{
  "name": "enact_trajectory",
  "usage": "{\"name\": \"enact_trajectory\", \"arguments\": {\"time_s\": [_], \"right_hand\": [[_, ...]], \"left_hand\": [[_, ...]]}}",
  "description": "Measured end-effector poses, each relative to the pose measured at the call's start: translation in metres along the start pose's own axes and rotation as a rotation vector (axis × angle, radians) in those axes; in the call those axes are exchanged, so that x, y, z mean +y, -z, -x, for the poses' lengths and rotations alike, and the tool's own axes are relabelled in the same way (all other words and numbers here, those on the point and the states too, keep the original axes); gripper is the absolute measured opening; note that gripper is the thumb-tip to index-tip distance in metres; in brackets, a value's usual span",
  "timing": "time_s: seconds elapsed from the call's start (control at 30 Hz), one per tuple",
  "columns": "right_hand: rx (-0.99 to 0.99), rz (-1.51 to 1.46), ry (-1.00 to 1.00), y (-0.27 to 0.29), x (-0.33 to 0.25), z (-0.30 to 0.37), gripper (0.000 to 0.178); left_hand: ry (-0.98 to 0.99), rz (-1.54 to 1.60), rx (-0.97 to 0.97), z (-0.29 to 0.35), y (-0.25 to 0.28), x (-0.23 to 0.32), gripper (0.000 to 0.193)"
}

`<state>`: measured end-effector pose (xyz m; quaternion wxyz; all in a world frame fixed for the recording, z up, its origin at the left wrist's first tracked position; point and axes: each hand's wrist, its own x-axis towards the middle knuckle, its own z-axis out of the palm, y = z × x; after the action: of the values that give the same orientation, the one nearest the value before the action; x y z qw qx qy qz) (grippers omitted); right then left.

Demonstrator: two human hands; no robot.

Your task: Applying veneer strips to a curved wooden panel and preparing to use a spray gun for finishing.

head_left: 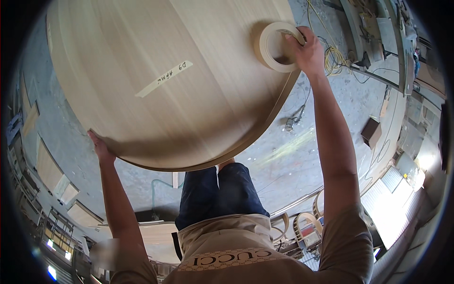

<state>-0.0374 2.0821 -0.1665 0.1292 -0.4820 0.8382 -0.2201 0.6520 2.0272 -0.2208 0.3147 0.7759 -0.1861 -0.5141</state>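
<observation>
In front of me is a large round wooden panel (142, 123) with a pale grain and a thin edge band. A strip of writing-marked masking tape (164, 79) is stuck across its face. My left hand (101, 147) is closed on the panel's near-left edge, its lower fingers hidden. On the right, my right hand (310, 51) is wrapped around one side of a wide roll of masking tape (264, 46), with some fingers in its core. That roll is held at the panel's right edge, and a thin line runs from there along the rim.
On the grey floor (265, 165) to the right lie a coiled yellow hose (335, 60), a small metal tool (294, 119) and a brown box (371, 131). A metal frame (399, 47) stands at far right. Flat boards (49, 163) lie on the left.
</observation>
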Motion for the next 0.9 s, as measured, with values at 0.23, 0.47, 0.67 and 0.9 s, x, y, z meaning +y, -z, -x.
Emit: {"name": "enact_trajectory", "arguments": {"time_s": [0.23,0.47,0.67,0.9], "right_hand": [[0.011,0.019,0.163,-0.011,0.016,-0.043,0.037],[-0.184,-0.195,0.106,-0.028,0.014,-0.094,0.044],[-0.113,-0.098,0.019,-0.036,0.015,-0.103,0.056],[-0.074,-0.536,-0.272,-0.001,0.008,-0.071,0.073]], "left_hand": [[0.017,0.029,-0.057,-0.001,0.0,-0.004,0.1],[0.068,0.075,0.037,0.001,-0.001,-0.006,0.097],[0.061,0.133,-0.011,-0.003,-0.002,-0.01,0.089],[0.05,0.071,0.009,-0.004,-0.002,-0.01,0.103]]}}
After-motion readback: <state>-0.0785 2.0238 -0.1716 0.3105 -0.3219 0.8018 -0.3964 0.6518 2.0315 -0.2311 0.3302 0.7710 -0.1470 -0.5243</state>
